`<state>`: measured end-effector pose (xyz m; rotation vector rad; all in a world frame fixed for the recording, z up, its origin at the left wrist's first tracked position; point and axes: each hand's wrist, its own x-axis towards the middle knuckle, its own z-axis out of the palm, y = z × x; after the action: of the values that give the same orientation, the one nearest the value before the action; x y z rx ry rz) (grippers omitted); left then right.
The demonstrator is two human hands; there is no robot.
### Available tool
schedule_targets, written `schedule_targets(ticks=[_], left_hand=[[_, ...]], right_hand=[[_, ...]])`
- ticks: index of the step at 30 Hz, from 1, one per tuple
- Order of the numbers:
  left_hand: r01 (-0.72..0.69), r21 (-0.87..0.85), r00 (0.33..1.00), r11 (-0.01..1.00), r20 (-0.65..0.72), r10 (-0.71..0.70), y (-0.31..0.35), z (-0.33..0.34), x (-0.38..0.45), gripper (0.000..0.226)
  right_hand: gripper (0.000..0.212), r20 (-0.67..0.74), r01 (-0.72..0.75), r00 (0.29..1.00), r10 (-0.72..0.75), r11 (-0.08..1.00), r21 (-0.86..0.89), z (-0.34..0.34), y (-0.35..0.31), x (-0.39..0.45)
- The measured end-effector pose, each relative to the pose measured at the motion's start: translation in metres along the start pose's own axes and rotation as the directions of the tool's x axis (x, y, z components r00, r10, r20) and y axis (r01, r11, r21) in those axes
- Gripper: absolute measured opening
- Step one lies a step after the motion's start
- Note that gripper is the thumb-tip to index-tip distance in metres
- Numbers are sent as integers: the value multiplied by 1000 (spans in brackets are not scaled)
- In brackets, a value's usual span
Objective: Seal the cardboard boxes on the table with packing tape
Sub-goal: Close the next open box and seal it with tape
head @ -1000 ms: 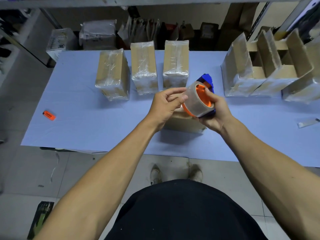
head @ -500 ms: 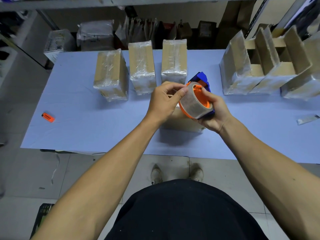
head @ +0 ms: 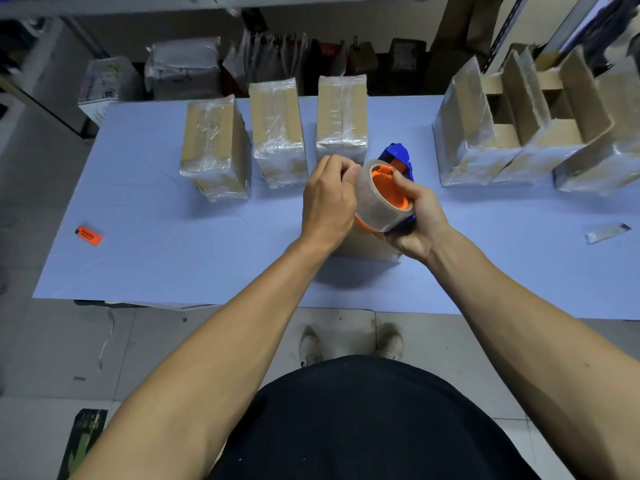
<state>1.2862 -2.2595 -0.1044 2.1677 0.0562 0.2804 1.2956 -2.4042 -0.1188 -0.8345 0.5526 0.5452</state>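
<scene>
Right hand (head: pixel 417 220) grips blue tape dispenser (head: pixel 398 161), fingers curled round it, thumb on the orange core of the clear tape roll (head: pixel 379 199). Left hand (head: pixel 327 202) has fingers curled, tips pinching at the roll's edge; what they hold is too small to tell. Both held above a plain cardboard box (head: pixel 363 244) near the table's (head: pixel 173 265) front edge, mostly hidden. Three glossy tape-wrapped boxes (head: pixel 277 133) stand in a row at the back; open-flapped boxes (head: pixel 519 133) far right. Wide bare blue sheet left and right of the hands. Orange lighter (head: pixel 88 235) near left edge, metal blade (head: pixel 607 233) near right edge.
</scene>
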Motion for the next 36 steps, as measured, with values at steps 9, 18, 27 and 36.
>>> schedule_targets(ticks=[9,18,27,36], left_hand=[[135,-208,984,969,142,-107,-8,-24,-1,12],[-31,41,982,999,188,23,-13,-31,-3,16],[-212,201,943,956,298,146,-14,-35,-1,15],[-165,150,935,975,337,107,-15,-32,-1,14]], right_hand=[[28,23,25,999,-23,995,-95,0,-9,-2],[29,-27,27,999,-31,989,-145,3,-7,-7],[21,-46,56,997,-66,982,-178,7,-3,-12],[19,-45,-7,999,0,987,-162,0,-10,-17]])
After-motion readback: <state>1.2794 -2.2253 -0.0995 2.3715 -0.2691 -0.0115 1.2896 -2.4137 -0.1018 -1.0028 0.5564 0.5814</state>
